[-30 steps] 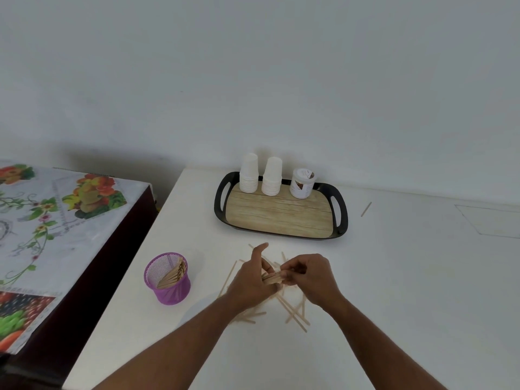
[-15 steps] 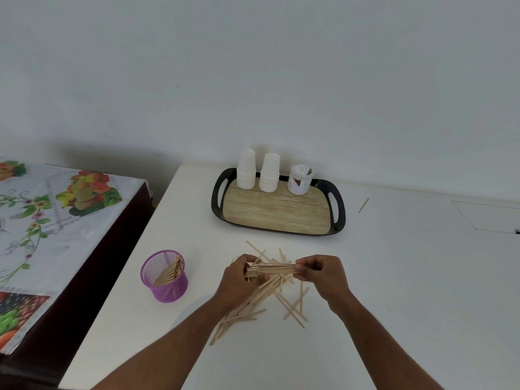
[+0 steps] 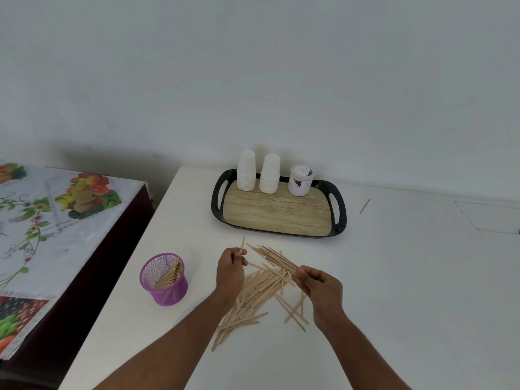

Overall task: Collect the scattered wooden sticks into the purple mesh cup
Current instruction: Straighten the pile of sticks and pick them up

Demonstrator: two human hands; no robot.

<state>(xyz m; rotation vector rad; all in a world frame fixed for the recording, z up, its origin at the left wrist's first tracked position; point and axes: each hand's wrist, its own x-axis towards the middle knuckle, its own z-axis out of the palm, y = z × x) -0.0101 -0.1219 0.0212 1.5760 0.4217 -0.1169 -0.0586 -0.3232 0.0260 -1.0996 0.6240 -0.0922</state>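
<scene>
While the right hand (image 3: 319, 285) pinches a fanned bundle of thin pale wooden sticks (image 3: 274, 257) angled toward the upper left, the left hand (image 3: 231, 267) pinches one upright stick (image 3: 242, 244) — the round purple mesh cup (image 3: 164, 278), part-filled, stands at frame left on the white table (image 3: 408, 291), nearer the left hand. More sticks (image 3: 250, 296) lie scattered between the hands.

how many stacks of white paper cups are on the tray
2. A left stack and a right stack stand side by side at the tray's back edge, left of the white jar. None look hidden.
</scene>
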